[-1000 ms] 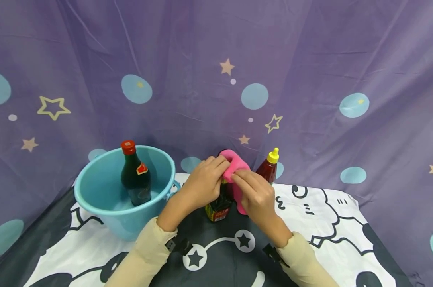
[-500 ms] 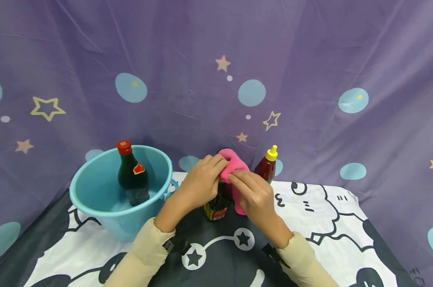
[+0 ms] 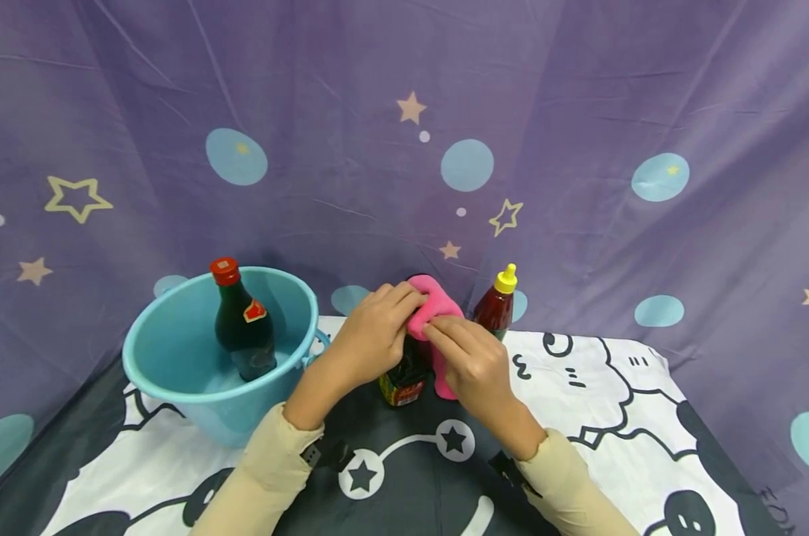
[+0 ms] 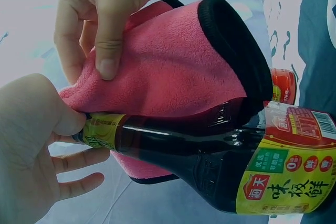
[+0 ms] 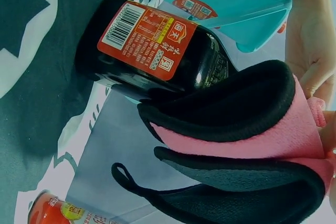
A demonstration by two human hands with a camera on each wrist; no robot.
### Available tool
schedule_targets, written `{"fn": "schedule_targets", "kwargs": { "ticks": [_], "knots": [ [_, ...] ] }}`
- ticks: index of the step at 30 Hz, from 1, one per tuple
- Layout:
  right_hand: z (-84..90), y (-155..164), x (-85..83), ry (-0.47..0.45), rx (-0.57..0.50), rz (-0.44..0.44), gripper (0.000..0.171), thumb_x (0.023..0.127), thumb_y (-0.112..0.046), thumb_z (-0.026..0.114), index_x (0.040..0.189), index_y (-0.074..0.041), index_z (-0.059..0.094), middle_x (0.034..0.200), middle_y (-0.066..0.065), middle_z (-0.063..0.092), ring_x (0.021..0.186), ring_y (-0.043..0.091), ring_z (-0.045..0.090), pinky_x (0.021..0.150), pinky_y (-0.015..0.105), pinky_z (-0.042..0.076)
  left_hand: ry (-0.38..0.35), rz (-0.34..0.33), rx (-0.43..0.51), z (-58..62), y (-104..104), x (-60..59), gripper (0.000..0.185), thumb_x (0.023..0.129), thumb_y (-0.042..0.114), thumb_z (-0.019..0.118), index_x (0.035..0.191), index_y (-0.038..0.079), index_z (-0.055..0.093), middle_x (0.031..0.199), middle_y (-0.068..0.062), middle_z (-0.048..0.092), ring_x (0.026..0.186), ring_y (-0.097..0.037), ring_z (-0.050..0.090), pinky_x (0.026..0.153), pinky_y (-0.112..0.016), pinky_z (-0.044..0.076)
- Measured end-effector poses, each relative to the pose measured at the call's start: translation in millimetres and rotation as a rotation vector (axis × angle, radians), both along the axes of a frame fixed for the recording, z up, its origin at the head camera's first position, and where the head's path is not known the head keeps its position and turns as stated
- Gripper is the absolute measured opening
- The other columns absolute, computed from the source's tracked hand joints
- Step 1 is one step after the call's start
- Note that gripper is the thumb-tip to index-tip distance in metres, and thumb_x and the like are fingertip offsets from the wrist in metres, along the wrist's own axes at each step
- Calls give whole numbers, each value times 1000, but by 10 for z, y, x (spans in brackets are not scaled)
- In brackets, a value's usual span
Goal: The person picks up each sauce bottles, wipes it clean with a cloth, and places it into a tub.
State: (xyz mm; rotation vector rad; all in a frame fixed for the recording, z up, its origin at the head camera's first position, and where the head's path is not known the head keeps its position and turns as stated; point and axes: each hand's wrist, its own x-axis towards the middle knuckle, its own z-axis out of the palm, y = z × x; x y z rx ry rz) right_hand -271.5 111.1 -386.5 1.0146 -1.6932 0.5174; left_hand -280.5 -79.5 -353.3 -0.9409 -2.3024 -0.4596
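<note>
A dark soy sauce bottle [image 3: 404, 378] stands on the table in front of me, with a pink cloth [image 3: 436, 307] edged in black draped over its top. My left hand [image 3: 392, 313] grips the bottle's neck [image 4: 157, 135] just under the cloth [image 4: 173, 72], thumb against the yellow neck label. From the other side, my right hand [image 3: 444, 333] pinches the cloth between thumb [image 4: 107, 51] and fingers. In the right wrist view the cloth [image 5: 247, 135] hangs folded beside the bottle's red back label [image 5: 149, 38]. The bottle's cap is hidden under the cloth.
A teal bucket [image 3: 176, 387] stands at the left with a red-capped dark bottle [image 3: 242, 327] upright inside. A red sauce bottle with a yellow cap [image 3: 496, 307] stands just behind my right hand. The table has a black-and-white cartoon cover [image 3: 612, 417] and purple starred fabric [image 3: 578, 149] hangs behind.
Both hands keep the same hold on the cloth and bottle. Only the head view has drifted slightly.
</note>
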Motion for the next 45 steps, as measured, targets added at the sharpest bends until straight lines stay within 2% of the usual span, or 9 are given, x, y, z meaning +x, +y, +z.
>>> {"fn": "schedule_targets", "kwargs": {
  "ticks": [10, 18, 33, 41, 45],
  "knots": [
    [-12, 2, 19, -10, 33, -19, 27, 95, 9, 54, 102, -1, 78, 98, 12, 76, 89, 27, 73, 83, 41, 61, -5, -2, 14, -2, 6, 4, 29, 95, 0, 53, 120, 7, 67, 115, -5, 67, 92, -23, 59, 87, -36, 53],
    [-15, 3, 42, -37, 85, -24, 30, 86, 15, 57, 101, -1, 78, 98, 12, 76, 89, 26, 73, 83, 40, 60, -20, -4, 24, 4, 6, 16, 24, 101, 6, 52, 120, 8, 67, 111, -4, 66, 90, -23, 58, 85, -36, 53],
    [17, 30, 62, -95, 201, -57, 33, 74, 14, 70, 101, -2, 78, 100, 9, 76, 94, 24, 73, 89, 39, 59, -39, -5, 30, 9, 3, 3, 27, 100, 5, 53, 123, 9, 66, 112, -3, 65, 92, -23, 59, 83, -37, 52],
    [9, 6, 57, -56, 273, -93, 38, 68, 15, 68, 99, -4, 78, 97, 7, 76, 93, 22, 72, 87, 37, 59, -42, 3, 25, 8, -3, 6, 26, 100, 5, 55, 123, 7, 67, 112, -4, 66, 92, -24, 60, 87, -37, 52],
    [6, -4, 65, -55, 281, -104, 37, 66, 14, 72, 97, -4, 78, 96, 6, 76, 91, 22, 72, 85, 36, 59, -32, 3, 20, 1, 6, 3, 26, 99, 4, 55, 123, 7, 67, 111, -4, 66, 92, -24, 59, 86, -36, 52]
  ]
}}
